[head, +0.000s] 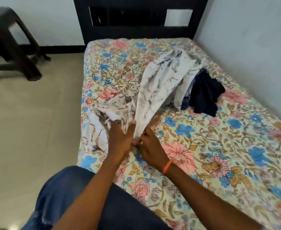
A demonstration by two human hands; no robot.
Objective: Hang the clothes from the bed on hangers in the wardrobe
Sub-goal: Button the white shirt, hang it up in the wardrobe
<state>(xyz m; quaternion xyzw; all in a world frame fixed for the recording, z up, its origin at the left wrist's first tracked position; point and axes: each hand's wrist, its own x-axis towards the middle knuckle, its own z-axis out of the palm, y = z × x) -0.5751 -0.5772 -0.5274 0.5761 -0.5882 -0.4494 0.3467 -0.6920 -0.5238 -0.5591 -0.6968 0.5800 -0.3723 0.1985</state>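
Observation:
A white garment with grey leaf print stretches across the floral bed sheet, its far end lying over a small pile of clothes. My left hand grips a bunched part of that garment near the bed's left edge. My right hand, with an orange band on the wrist, pinches the same garment right beside the left hand. A dark navy garment lies crumpled on the pile to the right. No hanger or wardrobe is in view.
A dark headboard stands at the far end of the bed against a pale wall. A dark plastic stool sits on the beige tiled floor at the upper left. My knee in blue jeans is at the bed's near edge.

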